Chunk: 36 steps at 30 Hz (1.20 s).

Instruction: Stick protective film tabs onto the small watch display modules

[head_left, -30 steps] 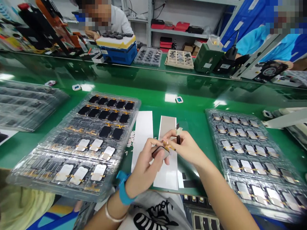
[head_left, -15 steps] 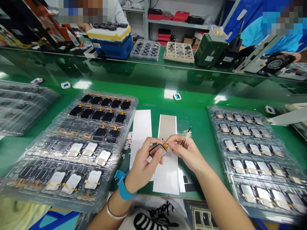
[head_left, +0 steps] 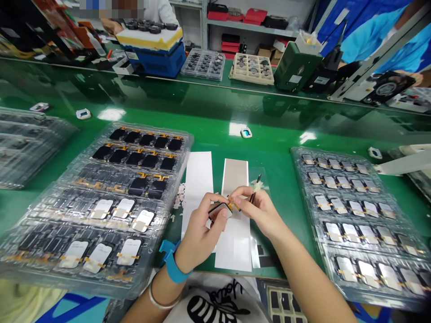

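My left hand (head_left: pixel 202 226) is closed round a small screen module (head_left: pixel 221 209) with a grey back and dark rim, thumb pressed on its face. An orange flex cable (head_left: pixel 235 205) sticks out from its right edge. My right hand (head_left: pixel 262 213) pinches that cable between thumb and index finger. Dark tweezers (head_left: pixel 258 180), wrapped in pale tape, are tucked in the same hand and point up and away. Below both hands lie a white strip (head_left: pixel 199 172) and a strip with a beige-grey upper part (head_left: pixel 236 171).
A clear tray (head_left: pixel 188 140) of screen modules stands at left, another tray (head_left: pixel 303 157) at right. Stacked trays (head_left: pixel 30 148) lie far left. Small paper bits (head_left: pixel 179 196) are scattered beside the white strip. A raised shelf edge (head_left: pixel 208 86) runs across the back; people sit beyond it.
The tweezers in my right hand have tilted a little and shifted left. My left hand keeps its hold on the module. The view has shifted slightly.
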### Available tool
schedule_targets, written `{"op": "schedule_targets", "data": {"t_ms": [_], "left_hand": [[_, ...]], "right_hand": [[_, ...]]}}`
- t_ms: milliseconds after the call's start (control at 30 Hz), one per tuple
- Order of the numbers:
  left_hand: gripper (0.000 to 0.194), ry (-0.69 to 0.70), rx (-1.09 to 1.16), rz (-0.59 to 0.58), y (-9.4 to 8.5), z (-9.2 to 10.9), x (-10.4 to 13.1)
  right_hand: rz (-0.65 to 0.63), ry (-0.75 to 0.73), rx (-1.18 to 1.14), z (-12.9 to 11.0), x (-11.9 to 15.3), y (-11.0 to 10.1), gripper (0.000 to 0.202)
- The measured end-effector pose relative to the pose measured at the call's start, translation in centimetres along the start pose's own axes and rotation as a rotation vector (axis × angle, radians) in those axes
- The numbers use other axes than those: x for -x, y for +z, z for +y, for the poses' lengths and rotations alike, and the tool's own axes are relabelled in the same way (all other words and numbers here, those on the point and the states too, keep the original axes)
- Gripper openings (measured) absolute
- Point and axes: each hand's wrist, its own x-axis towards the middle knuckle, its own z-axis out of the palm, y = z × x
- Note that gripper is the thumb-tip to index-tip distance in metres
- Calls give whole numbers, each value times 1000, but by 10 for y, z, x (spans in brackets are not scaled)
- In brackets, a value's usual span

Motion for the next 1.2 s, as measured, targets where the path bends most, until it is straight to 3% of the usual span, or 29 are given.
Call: {"op": "schedule_targets", "data": {"t_ms": [167, 400, 567, 667, 800, 1200], "left_hand": [[12, -1, -14, 22, 0, 0, 1], [13, 45, 221, 176, 0, 3, -3], [16, 24, 222, 110, 1, 6, -2], [17, 9, 190, 60, 2, 5, 0], [15, 11, 129, 77, 2, 2, 1], [13, -20, 78, 29, 2, -3, 3]], "right_hand": [[70, -12, 45, 0, -1, -2, 25], [64, -41, 163, 12, -5, 8, 12], [143, -21, 122, 15, -5, 9, 26], [55, 20, 21, 7, -3, 5, 33], [-81, 62, -90, -1, 0, 5, 43], [-17, 42, -37, 3, 4, 8, 32]]}}
